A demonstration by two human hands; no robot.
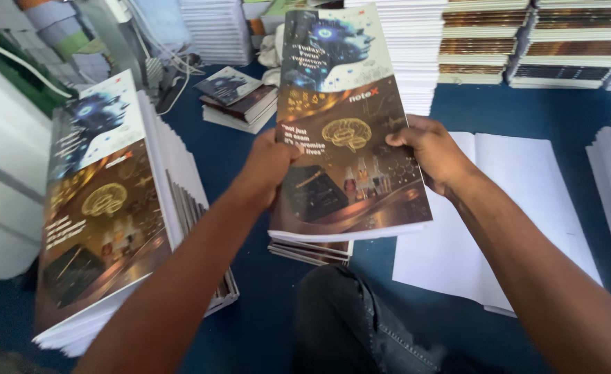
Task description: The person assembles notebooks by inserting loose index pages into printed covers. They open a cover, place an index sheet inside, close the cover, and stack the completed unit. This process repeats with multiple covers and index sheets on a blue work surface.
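Glossy notebook (350,131) held by both long edges.
Left hand (267,166) and right hand (430,152) clamp it; looks light, floppy, slippery.

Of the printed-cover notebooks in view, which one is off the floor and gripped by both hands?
The notebook in the middle, lifted between the left hand and right hand. The tall stack at left and the small pile behind it rest untouched.

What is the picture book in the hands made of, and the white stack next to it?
The notebook, held by the left hand and right hand, looks like paper with a glossy printed card cover: light glints off it. The white sheets look like plain matte paper, thin-edged and uncoated.
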